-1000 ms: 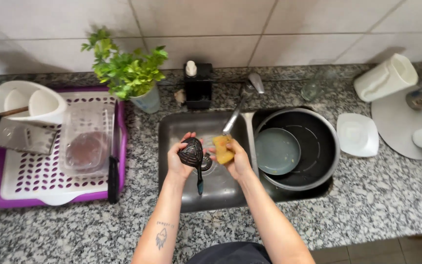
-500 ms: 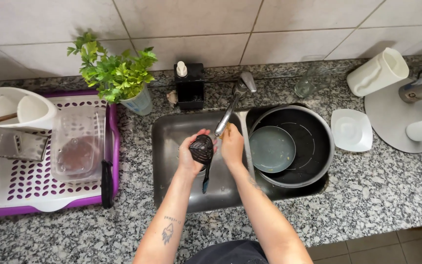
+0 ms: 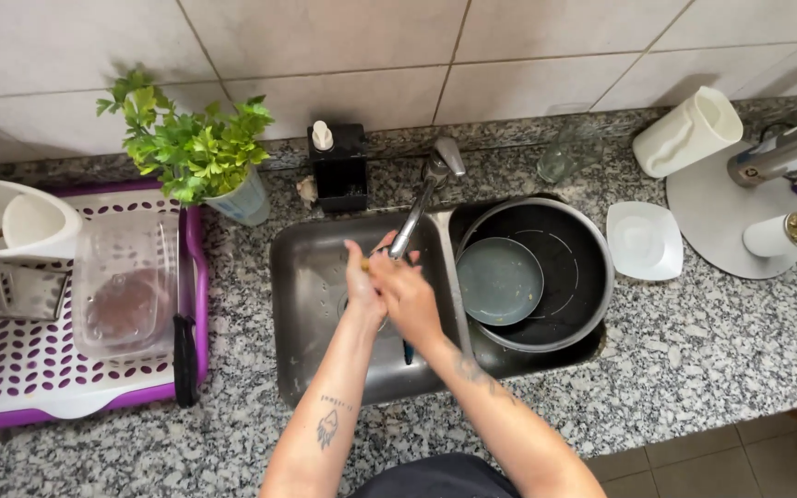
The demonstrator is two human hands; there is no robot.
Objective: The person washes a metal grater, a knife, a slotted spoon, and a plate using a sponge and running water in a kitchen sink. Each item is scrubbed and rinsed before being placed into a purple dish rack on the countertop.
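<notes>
Both hands have closed together — right hand (image 3: 410, 297) now covers the sponge, left hand (image 3: 362, 288) clamps the utensil over the sink's (image 3: 311, 304) middle — mid-scrub; rinsing seems due.

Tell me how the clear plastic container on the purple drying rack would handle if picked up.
The clear plastic container looks thin-walled, so it is probably light and may flex a little when squeezed. It lies on the drying rack, so it may be wet and slippery. It seems squat and wide, so unlikely to tip or roll.

Both hands (image 3: 389, 286) meet over sink (image 3: 311, 277), grasp apparently hidden.
</notes>
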